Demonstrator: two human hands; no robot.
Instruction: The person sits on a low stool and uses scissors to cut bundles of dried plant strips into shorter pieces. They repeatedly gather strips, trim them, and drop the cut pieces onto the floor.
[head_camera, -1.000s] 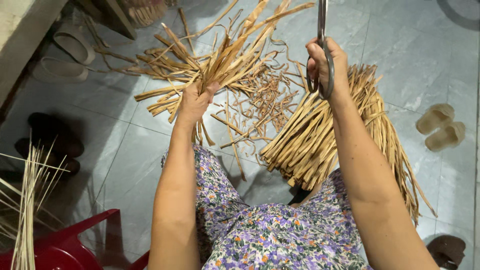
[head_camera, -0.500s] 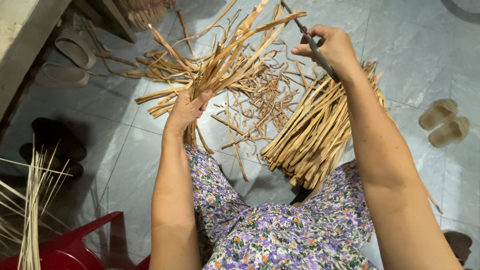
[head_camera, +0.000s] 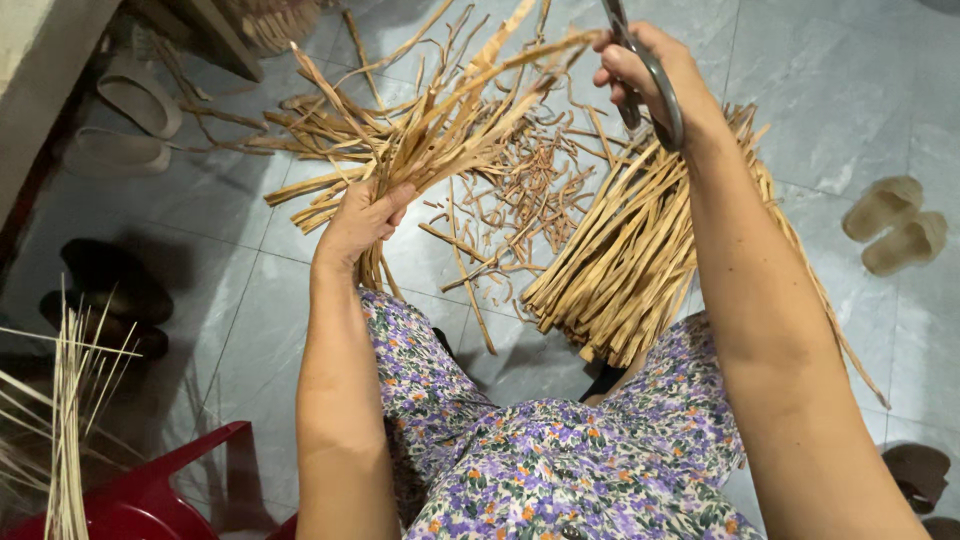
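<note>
Our left hand (head_camera: 362, 218) is clenched round a fanned bunch of cane strips (head_camera: 440, 120) above the tiled floor (head_camera: 830, 90), while our right hand (head_camera: 655, 75) grips scissors (head_camera: 645, 70), blades seemingly parted. Loose strips could slip or whip toward our fingers mid-cut.

Both arms outstretched, left hand (head_camera: 358, 222) and right hand (head_camera: 655, 80) fisted

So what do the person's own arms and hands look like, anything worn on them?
Both arms are bare from the hands to the upper arms: no sleeves, gloves, watch or bracelets show. The left hand and right hand show no rings from this view. The only clothing in view is a purple floral-print garment over the lap.
</note>
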